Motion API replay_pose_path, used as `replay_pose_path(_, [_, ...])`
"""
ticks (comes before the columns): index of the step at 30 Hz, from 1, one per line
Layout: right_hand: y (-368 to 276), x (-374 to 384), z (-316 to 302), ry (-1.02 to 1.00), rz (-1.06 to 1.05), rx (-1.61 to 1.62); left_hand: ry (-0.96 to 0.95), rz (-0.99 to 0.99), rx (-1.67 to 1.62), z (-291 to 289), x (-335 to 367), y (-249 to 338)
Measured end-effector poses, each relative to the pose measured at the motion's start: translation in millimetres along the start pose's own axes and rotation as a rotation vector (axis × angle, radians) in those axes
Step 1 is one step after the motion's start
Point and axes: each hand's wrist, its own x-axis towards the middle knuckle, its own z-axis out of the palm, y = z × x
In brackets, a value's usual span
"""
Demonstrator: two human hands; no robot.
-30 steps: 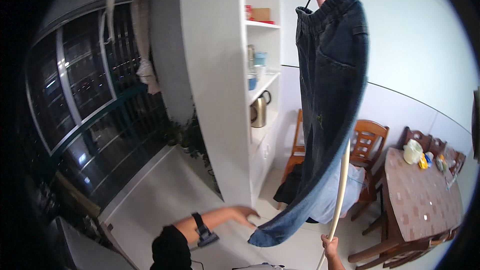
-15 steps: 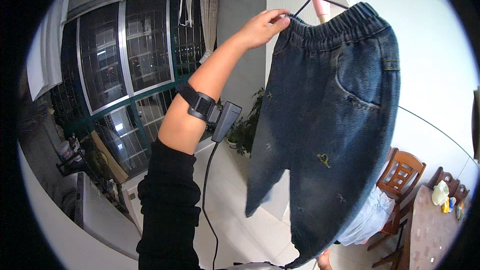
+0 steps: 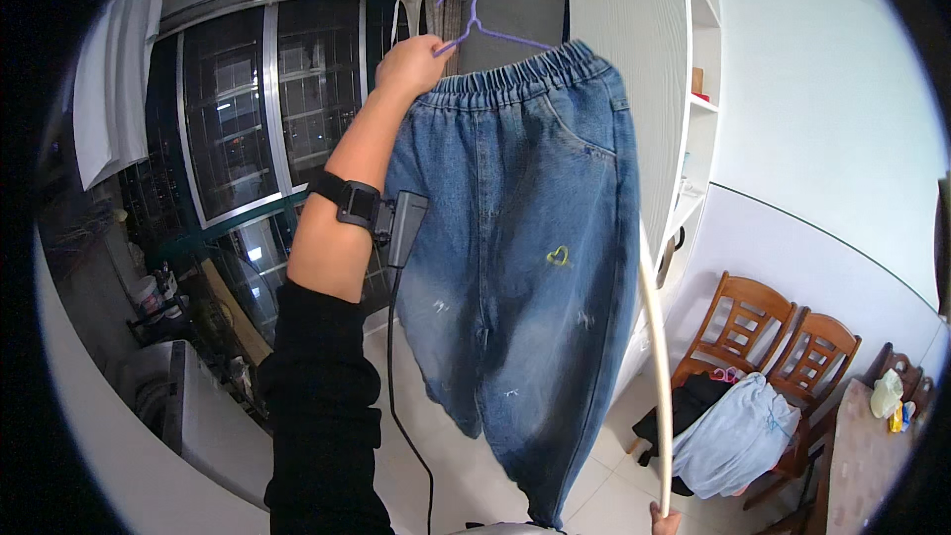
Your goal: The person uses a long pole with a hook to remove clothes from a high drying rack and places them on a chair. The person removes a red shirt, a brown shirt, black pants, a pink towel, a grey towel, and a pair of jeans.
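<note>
My left hand (image 3: 409, 67), raised at upper middle, is closed on one end of a purple clothes hanger (image 3: 475, 25). Blue children's jeans (image 3: 505, 218) hang from the hanger by their gathered elastic waistband, a yellow heart stitched on one leg. At the bottom, partly cut off, my right hand (image 3: 666, 520) is wrapped round a long pale pole (image 3: 654, 357). The pole rises beside the jeans, and its upper end is out of sight behind them. A black strap with a cabled device (image 3: 376, 213) is around my left forearm.
Barred windows (image 3: 267, 109) stand at left, above a washing machine (image 3: 198, 416). A white shelf unit (image 3: 698, 89) rises behind the jeans. At right, wooden chairs (image 3: 738, 322) bear a heap of clothes (image 3: 733, 431), near a table (image 3: 872, 456) with small packages on it.
The jeans and my left hand have moved left and slightly down in view. The purple hanger now shows clear of the pole's pink forked tip, which is no longer visible.
</note>
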Motion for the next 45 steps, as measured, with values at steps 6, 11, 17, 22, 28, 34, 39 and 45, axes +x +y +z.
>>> replay_pose_path(6, [-43,8,20,-0.092,-0.12,0.673,-0.44,-0.068,-0.002,-6,-18,-22])
replay_pose_path(11, [-61,-18,43,-0.23,-0.224,0.507,-0.789,-0.2,-0.647,-9,-32,-34])
replay_pose_path(17, [-44,-44,45,-0.206,-0.157,0.357,-0.628,-0.114,-0.755,-5,-40,-43])
replay_pose_path(22, [-28,-54,57,-0.285,-0.201,0.221,-0.203,-0.056,-0.424,3,-31,-42])
replay_pose_path(28, [-22,-59,68,-0.355,-0.226,0.165,-0.021,-0.025,-0.361,2,-28,-38])
replay_pose_path(34, [-22,-61,76,-0.33,-0.296,0.225,0.022,0.035,-0.31,0,-28,-39])
replay_pose_path(39, [-35,-61,81,-0.315,-0.263,0.239,0.058,0.114,-0.249,-1,-25,-34])
replay_pose_path(45, [-60,-64,106,-0.323,-0.165,0.28,0.008,0.097,-0.211,-4,-20,-34])
